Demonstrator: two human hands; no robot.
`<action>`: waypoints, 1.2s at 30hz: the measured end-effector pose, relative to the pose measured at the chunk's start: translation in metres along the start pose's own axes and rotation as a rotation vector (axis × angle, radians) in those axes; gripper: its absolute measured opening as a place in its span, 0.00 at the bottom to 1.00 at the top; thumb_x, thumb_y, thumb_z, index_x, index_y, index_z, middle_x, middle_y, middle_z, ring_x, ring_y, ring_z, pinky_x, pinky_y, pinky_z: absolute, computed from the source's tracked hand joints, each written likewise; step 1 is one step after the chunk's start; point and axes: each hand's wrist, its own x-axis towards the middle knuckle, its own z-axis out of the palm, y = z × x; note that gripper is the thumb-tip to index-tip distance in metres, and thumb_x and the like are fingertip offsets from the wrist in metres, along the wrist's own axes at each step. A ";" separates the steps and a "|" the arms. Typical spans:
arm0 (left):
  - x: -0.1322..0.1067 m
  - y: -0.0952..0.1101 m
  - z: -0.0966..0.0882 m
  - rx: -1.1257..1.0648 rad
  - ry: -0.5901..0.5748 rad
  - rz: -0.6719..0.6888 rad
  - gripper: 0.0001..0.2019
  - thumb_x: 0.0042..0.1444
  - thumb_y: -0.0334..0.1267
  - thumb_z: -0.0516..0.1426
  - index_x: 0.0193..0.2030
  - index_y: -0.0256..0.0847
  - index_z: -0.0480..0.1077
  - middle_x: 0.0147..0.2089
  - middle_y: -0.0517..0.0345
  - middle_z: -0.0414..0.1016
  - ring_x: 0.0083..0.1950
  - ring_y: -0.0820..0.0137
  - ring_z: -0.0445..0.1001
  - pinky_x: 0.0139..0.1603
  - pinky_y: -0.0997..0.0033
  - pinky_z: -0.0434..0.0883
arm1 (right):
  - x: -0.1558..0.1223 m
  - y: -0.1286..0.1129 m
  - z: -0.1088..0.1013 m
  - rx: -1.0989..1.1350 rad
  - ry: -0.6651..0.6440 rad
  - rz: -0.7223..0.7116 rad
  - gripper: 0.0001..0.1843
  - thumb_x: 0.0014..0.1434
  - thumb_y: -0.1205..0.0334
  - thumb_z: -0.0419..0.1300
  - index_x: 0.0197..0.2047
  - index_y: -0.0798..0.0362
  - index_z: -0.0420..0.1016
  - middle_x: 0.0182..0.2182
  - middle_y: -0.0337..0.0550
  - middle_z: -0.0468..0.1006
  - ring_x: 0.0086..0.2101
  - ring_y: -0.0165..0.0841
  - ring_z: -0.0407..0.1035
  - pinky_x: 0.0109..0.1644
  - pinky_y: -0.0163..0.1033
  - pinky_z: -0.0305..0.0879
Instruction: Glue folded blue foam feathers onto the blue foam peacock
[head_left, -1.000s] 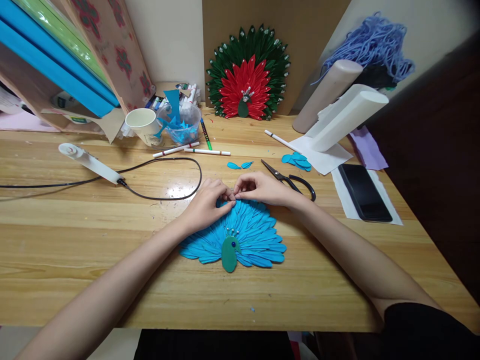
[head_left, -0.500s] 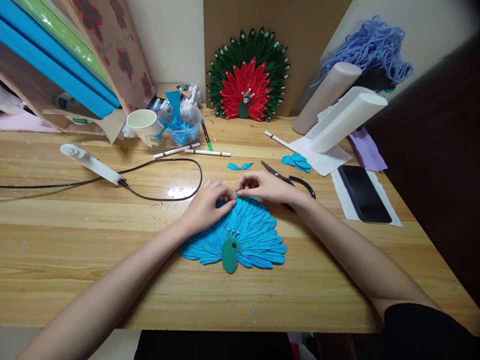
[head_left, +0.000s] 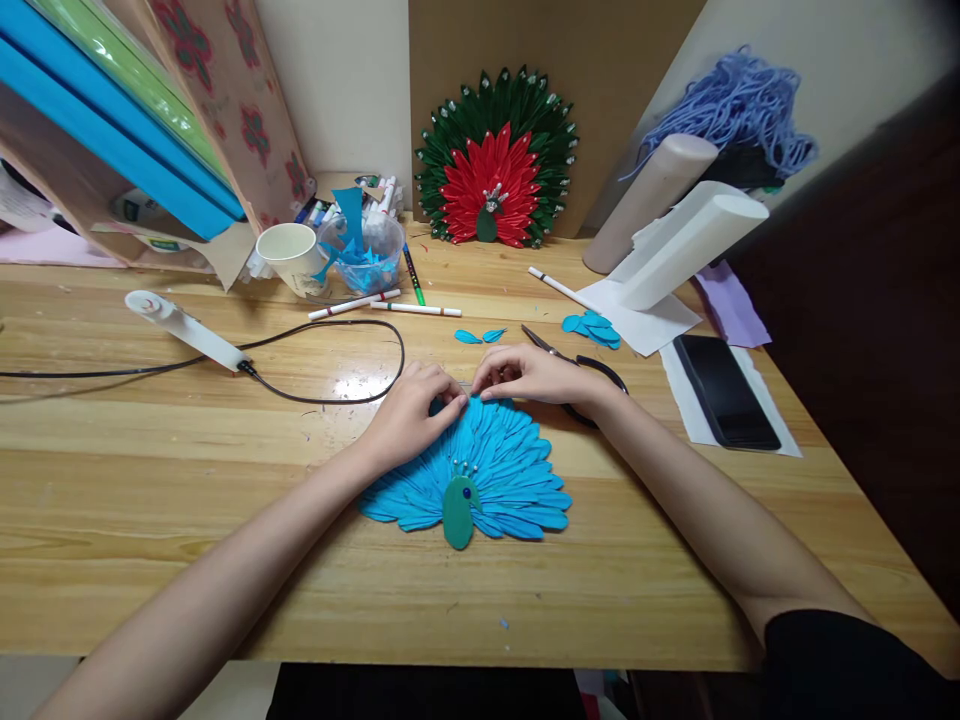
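A blue paper peacock [head_left: 487,470] with a green body lies flat on the wooden table [head_left: 150,480]. My left hand [head_left: 412,410] rests on its upper left feathers, fingers bent. My right hand [head_left: 529,375] sits at the top edge of the fan. The fingertips of both hands meet at the top middle feather and pinch it. Just behind my right hand lie black-handled scissors [head_left: 581,365], and two loose blue petals [head_left: 480,336] lie beyond the fingers.
A red and green paper peacock [head_left: 495,160] leans on the back board. A glue gun [head_left: 184,330] with a black cord lies left. A paper cup [head_left: 289,255], a tub of blue scraps [head_left: 360,250], markers, a pile of blue petals [head_left: 592,326] and a phone [head_left: 724,390] stand around.
Both hands stay pinched at the top of the blue fan. The view has tilted slightly, so everything sits a little lower in the picture.
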 end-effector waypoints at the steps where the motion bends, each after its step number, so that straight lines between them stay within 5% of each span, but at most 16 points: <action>1: 0.000 0.001 -0.001 0.005 -0.001 -0.001 0.09 0.60 0.38 0.51 0.31 0.39 0.69 0.32 0.58 0.70 0.38 0.69 0.65 0.42 0.66 0.61 | 0.000 0.000 0.000 -0.012 0.003 -0.012 0.12 0.53 0.56 0.62 0.37 0.54 0.77 0.33 0.42 0.72 0.32 0.29 0.65 0.35 0.35 0.63; 7: -0.005 0.010 -0.010 0.133 -0.049 0.093 0.11 0.60 0.40 0.50 0.36 0.41 0.73 0.35 0.54 0.69 0.40 0.66 0.62 0.42 0.63 0.61 | 0.002 0.001 0.000 -0.008 -0.012 -0.066 0.10 0.54 0.57 0.62 0.36 0.53 0.78 0.34 0.42 0.71 0.36 0.31 0.65 0.40 0.37 0.63; 15: -0.008 0.015 -0.014 0.181 -0.162 0.204 0.13 0.61 0.40 0.49 0.39 0.42 0.74 0.35 0.53 0.68 0.41 0.65 0.61 0.43 0.63 0.60 | 0.001 0.000 0.001 0.037 -0.033 -0.055 0.09 0.52 0.57 0.64 0.34 0.54 0.78 0.34 0.41 0.68 0.32 0.27 0.63 0.34 0.34 0.63; 36: -0.008 0.012 -0.009 0.317 -0.153 0.245 0.15 0.61 0.39 0.47 0.46 0.39 0.71 0.37 0.51 0.69 0.42 0.63 0.62 0.44 0.61 0.61 | -0.006 -0.013 -0.005 -0.188 -0.108 -0.046 0.07 0.54 0.60 0.61 0.34 0.55 0.73 0.36 0.42 0.66 0.33 0.28 0.63 0.36 0.34 0.64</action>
